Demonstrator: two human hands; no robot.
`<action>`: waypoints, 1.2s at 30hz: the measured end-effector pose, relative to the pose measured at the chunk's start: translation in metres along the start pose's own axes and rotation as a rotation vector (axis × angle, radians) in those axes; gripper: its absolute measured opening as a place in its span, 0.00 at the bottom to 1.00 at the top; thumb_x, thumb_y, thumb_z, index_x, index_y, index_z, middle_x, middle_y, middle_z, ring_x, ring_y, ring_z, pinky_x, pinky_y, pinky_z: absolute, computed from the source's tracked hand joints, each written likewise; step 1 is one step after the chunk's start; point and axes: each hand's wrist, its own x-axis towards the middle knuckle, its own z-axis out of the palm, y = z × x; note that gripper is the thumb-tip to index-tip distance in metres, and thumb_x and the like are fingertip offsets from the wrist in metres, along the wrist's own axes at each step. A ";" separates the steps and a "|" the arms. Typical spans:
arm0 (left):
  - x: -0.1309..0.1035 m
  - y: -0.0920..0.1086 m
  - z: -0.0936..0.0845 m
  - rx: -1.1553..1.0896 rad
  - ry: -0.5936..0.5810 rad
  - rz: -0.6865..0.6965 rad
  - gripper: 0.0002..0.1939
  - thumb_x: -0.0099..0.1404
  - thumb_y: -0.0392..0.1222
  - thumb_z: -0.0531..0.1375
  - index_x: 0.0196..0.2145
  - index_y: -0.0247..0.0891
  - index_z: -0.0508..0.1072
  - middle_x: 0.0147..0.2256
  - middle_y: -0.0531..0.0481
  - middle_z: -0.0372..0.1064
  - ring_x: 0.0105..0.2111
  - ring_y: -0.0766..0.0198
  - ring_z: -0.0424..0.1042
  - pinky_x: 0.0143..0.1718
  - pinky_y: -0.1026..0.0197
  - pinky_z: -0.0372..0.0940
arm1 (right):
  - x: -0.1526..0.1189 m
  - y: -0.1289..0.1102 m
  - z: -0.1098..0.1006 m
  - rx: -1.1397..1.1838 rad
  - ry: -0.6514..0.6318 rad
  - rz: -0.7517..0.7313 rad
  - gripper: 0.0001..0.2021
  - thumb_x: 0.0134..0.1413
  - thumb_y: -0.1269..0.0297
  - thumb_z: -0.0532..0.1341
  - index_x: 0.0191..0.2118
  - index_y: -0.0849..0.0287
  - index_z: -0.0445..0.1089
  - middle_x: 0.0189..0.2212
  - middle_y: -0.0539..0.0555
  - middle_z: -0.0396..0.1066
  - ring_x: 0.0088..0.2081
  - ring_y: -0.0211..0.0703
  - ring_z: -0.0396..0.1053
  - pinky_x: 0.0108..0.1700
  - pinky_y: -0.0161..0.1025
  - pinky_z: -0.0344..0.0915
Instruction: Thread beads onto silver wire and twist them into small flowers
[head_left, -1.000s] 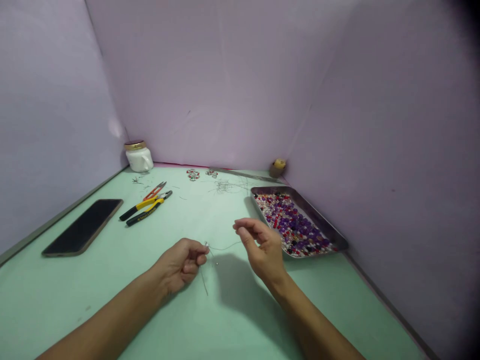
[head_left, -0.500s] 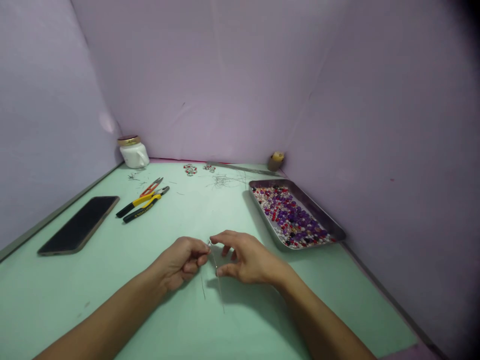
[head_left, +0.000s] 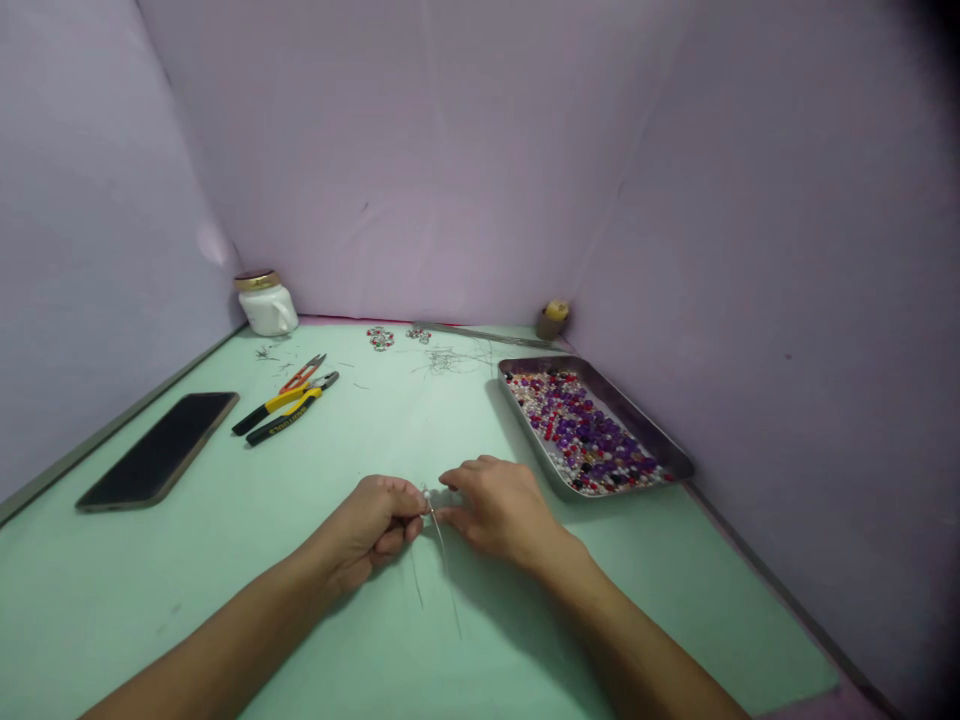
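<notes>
Thumb and forefinger of my left hand (head_left: 386, 525) are pinched on a small beaded wire piece (head_left: 427, 495) near the middle front of the mat. Two thin wire ends (head_left: 441, 545) hang down from it, and pale beads show at its top. My right hand (head_left: 491, 508) is just to the right, its thumb tip close beside the wire and its fingers apart from the thumb. Whether that thumb touches the wire is too small to tell.
A metal tray (head_left: 525, 425) of mixed beads stands at the right. Pliers (head_left: 289, 408), red snips (head_left: 304, 373) and a phone (head_left: 159, 450) lie left. Behind are a white jar (head_left: 268, 308), beaded pieces (head_left: 380, 339), loose wires (head_left: 450, 360) and a small yellow-topped object (head_left: 553, 320).
My left hand has shifted slightly right with the wire piece. My right thumb has moved up along the wire, nearer the beads, and the gap between thumb and forefinger has narrowed.
</notes>
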 end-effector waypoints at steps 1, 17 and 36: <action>0.000 0.000 0.000 0.003 0.007 -0.008 0.07 0.48 0.36 0.54 0.16 0.35 0.60 0.13 0.56 0.58 0.09 0.79 0.43 0.10 0.70 0.36 | 0.000 -0.001 0.000 -0.029 0.010 -0.007 0.14 0.44 0.57 0.59 0.39 0.55 0.70 0.32 0.54 0.72 0.36 0.46 0.65 0.31 0.37 0.53; -0.001 0.001 0.000 -0.034 -0.023 -0.019 0.05 0.48 0.34 0.54 0.18 0.35 0.60 0.14 0.57 0.57 0.09 0.80 0.43 0.11 0.70 0.34 | 0.001 0.000 0.014 0.529 0.025 0.023 0.14 0.43 0.74 0.55 0.39 0.59 0.70 0.28 0.53 0.73 0.29 0.38 0.68 0.32 0.34 0.61; -0.003 0.006 0.000 -0.024 -0.017 0.056 0.06 0.51 0.37 0.55 0.20 0.35 0.61 0.13 0.59 0.56 0.09 0.80 0.41 0.11 0.70 0.33 | 0.003 0.004 0.020 0.559 0.189 -0.086 0.07 0.46 0.68 0.55 0.32 0.62 0.68 0.14 0.44 0.56 0.17 0.29 0.52 0.21 0.29 0.51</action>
